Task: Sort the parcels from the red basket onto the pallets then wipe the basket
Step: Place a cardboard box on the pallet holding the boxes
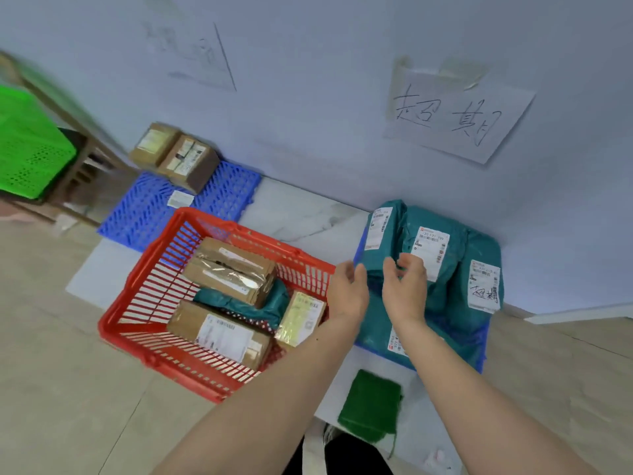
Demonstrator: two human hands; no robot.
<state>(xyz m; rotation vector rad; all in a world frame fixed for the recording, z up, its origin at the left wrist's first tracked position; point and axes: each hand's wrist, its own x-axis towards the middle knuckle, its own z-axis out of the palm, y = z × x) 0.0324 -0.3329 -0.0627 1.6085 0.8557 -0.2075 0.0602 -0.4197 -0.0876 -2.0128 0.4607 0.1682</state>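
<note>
Left hand [347, 291] hovers at the right rim of the red slatted plastic basket [144, 296], fingers [351, 270] loosely curved and apart, holding nothing. Right hand [406, 286] hangs just beside it above the teal plastic mailer bags [455, 269]; fingers relaxed, slightly curled, thumb apart, nothing gripped. Whether either hand touches a bag, I cannot tell.

The teal bags lie piled on a blue plastic grid pallet [481, 347] against the wall, right of the basket. Each carries a white shipping label with barcodes; print too small to read. One label on the rightmost bag bears handwritten "超期". A white paper sign [455, 114] taped to the wall above reads "超期" as well.

Basket sits on the floor and holds three brown cardboard boxes [233, 272], one teal bag [253, 305] and a small yellowish box [301, 318], all labelled, text illegible.

A second blue grid pallet [144, 214], back left, carries two brown cardboard boxes [178, 156] and a small white slip. A folded green cloth [371, 406] lies on the floor near the person's feet. A green perforated crate [27, 145] stands far left.
</note>
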